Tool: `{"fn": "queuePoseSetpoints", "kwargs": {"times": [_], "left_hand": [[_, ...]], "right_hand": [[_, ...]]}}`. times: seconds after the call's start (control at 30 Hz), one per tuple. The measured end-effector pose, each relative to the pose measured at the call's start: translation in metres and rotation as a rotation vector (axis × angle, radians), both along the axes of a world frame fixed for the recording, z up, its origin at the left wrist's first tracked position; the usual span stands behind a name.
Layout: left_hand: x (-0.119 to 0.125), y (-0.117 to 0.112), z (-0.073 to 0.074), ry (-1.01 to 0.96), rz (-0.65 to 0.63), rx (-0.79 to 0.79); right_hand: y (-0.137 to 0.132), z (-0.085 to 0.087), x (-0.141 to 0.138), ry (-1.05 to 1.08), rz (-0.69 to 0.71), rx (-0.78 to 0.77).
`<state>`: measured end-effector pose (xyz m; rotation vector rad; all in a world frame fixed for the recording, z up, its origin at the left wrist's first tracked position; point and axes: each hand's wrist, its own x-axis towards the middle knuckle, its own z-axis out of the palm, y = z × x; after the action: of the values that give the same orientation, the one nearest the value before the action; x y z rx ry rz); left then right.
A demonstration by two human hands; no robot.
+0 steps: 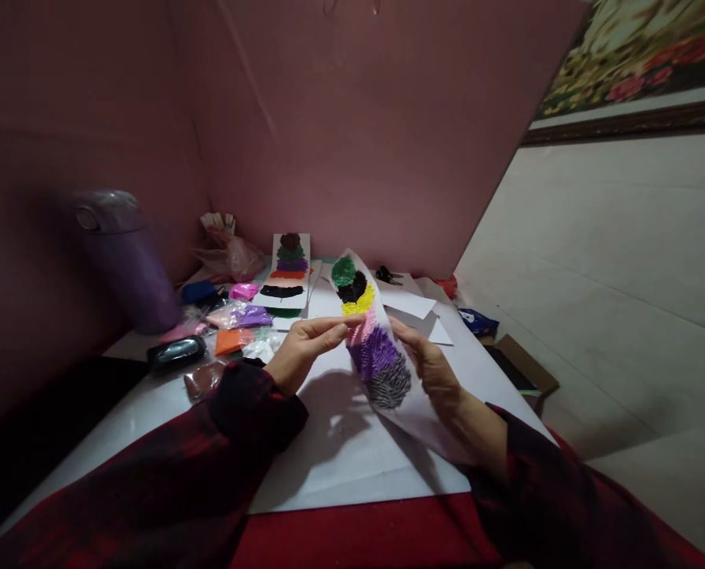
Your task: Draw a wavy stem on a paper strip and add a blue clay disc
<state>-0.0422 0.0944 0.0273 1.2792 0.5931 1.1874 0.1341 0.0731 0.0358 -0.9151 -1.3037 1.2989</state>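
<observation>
A sheet of white paper bears textured clay-like patches (378, 354) in green, black, yellow, pink, purple and grey. It stands tilted above the table, gripped along its right edge by my right hand (439, 375), with the fingers partly hidden behind it. My left hand (305, 348) reaches in from the other side. Its index finger is stretched across the pink band (363, 325) and appears to touch it, while the thumb lies just below that finger. Nothing shows in the left hand.
Bagged coloured clay, including an orange packet (232, 341) and a black one (176, 353), lies at left beside a purple bottle (128, 265). Behind stands another card with coloured bands (290, 265). Black scissors (389, 275) lie near white papers (409, 300). An open cardboard box (522, 367) sits right.
</observation>
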Motion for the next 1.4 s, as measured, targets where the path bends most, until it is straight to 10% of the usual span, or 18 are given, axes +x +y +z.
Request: {"fn": "queuePoseSetpoints", "kwargs": {"times": [0.4, 0.57, 0.67, 1.4], "left_hand": [[-0.001, 0.006, -0.002, -0.145, 0.561, -0.113], [0.001, 0.003, -0.002, -0.082, 0.015, -0.536], [0.003, 0.0, -0.006, -0.101, -0.168, -0.531], [0.003, 0.001, -0.013, -0.078, -0.108, -0.475]], "right_hand": [[0.015, -0.01, 0.011, 0.23, 0.12, -0.125], [0.016, -0.011, 0.011, 0.319, 0.015, -0.133], [0.016, -0.011, 0.01, 0.325, -0.038, -0.146], [0.028, -0.026, 0.012, 0.362, -0.074, -0.052]]}}
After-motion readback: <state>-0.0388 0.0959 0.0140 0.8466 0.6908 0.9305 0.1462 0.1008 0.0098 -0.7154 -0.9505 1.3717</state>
